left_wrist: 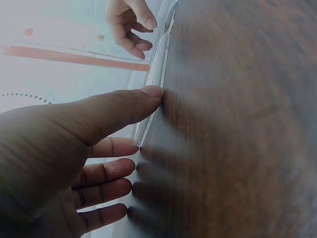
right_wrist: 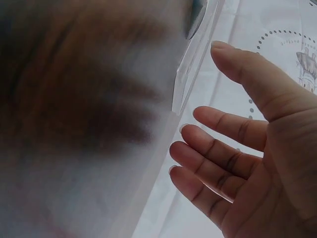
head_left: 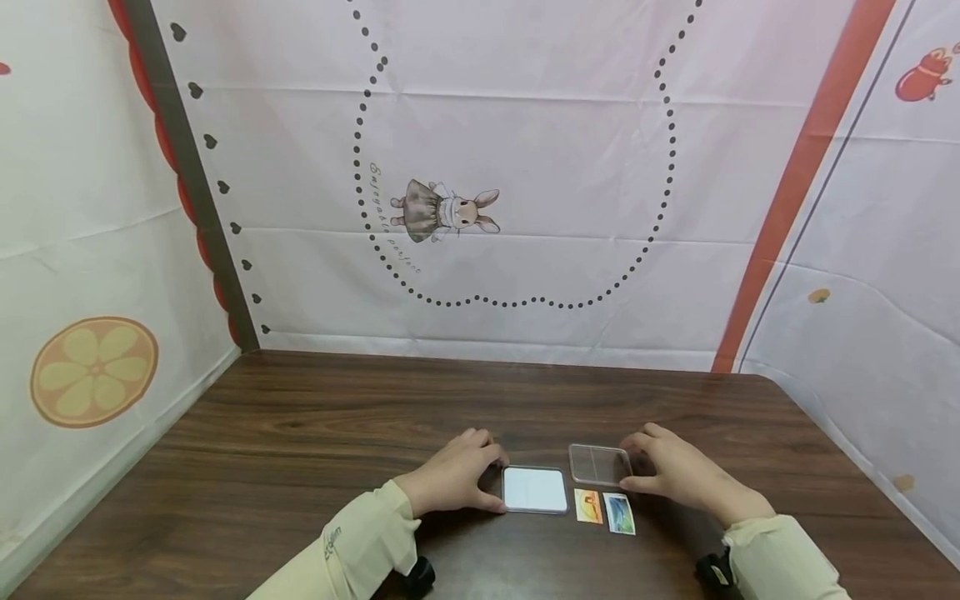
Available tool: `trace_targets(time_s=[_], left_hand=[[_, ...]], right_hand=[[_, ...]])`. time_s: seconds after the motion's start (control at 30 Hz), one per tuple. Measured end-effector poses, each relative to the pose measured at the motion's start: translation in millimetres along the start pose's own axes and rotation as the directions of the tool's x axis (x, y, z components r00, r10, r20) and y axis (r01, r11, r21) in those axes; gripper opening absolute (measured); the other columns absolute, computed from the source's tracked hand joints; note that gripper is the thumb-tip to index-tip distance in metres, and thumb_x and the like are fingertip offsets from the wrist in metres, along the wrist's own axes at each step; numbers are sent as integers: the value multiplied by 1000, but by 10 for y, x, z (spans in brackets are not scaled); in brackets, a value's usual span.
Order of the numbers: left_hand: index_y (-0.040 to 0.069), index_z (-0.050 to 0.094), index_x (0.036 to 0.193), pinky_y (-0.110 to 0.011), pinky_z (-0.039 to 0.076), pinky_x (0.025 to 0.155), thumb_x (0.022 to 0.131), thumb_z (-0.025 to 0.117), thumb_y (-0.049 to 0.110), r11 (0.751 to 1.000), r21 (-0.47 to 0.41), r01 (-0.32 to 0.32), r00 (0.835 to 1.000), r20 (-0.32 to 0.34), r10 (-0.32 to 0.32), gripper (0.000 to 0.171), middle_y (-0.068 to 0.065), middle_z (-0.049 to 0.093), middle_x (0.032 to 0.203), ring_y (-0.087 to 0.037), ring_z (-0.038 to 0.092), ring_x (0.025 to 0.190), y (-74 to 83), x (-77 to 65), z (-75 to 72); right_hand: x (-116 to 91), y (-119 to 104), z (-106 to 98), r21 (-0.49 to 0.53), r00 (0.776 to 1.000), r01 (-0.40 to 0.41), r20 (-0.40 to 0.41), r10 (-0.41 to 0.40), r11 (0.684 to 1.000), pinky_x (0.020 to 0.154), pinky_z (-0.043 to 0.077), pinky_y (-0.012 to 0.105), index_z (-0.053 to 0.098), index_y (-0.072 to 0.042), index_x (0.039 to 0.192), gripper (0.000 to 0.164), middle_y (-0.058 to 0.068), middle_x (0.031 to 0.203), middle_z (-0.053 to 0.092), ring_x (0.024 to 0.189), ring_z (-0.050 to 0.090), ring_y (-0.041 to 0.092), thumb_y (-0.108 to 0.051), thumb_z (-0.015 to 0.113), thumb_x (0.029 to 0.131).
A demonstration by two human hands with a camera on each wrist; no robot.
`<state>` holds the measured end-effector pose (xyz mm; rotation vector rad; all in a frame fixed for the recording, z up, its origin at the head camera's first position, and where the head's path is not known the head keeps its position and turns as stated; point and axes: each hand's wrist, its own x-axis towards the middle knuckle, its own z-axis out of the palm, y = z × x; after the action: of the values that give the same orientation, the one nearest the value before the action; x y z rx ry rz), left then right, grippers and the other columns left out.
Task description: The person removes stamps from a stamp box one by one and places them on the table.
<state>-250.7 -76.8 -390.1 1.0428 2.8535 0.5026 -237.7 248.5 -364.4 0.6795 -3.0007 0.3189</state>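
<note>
A shallow clear plastic case point(head_left: 534, 489) with a white surface inside lies flat on the dark wood table. My left hand point(head_left: 459, 473) is at its left end; in the left wrist view the thumb point(left_wrist: 152, 91) overlaps the case's edge and the index fingertip is right at a corner. To the right lies a transparent lid-like piece point(head_left: 600, 465). Beside its right end is my right hand point(head_left: 675, 473), thumb and fingers spread apart around that end. Two small picture cards, one orange point(head_left: 588, 506) and one blue-green point(head_left: 619, 513), lie just in front of the transparent piece.
The wood-grain table point(head_left: 360, 408) extends behind and to both sides of the hands. A printed cloth point(head_left: 540, 183) hangs along its back, with more cloth at left and right. Dark bands point(head_left: 420, 577) show at both sleeve cuffs.
</note>
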Motion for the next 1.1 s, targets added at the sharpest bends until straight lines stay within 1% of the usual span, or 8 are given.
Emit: trace_targets(time_s=[0.33, 0.57, 0.8, 1.1], left_hand=[[18, 64, 116, -26, 39, 80, 75, 79, 46, 1000, -2, -1, 1000, -4, 1, 52, 5, 52, 103, -7, 42, 89, 4, -10, -10], [17, 63, 117, -25, 39, 79, 76, 79, 46, 1000, 0, 5, 1000, 5, -5, 52, 5, 53, 103, -7, 41, 89, 17, -10, -20], [18, 63, 117, -24, 39, 79, 76, 78, 46, 1000, 13, -10, 1000, 11, 10, 52, 5, 53, 104, -7, 41, 89, 36, 5, -28], [18, 63, 117, -23, 39, 79, 76, 78, 46, 1000, 8, 2, 1000, 11, -2, 52, 6, 53, 104, -6, 41, 89, 30, -19, -24]], right_hand=[[22, 2, 0, -5, 1000, 1, 6, -1, 1000, 77, 51, 40, 66, -3, 106, 50, 2, 95, 59, 85, 59, 15, -37, 82, 72], [44, 14, 9, 5, 999, -6, 34, 6, 1000, 76, 51, 40, 66, -3, 108, 54, 3, 95, 58, 84, 57, 14, -40, 82, 71], [33, 22, 1, 4, 999, -10, 49, 10, 1000, 76, 51, 40, 65, -4, 111, 57, 3, 95, 57, 86, 57, 16, -41, 82, 71], [74, 36, 46, 4, 999, 6, 47, -6, 1000, 72, 48, 34, 67, -4, 110, 56, 0, 93, 55, 80, 50, 9, -42, 82, 71]])
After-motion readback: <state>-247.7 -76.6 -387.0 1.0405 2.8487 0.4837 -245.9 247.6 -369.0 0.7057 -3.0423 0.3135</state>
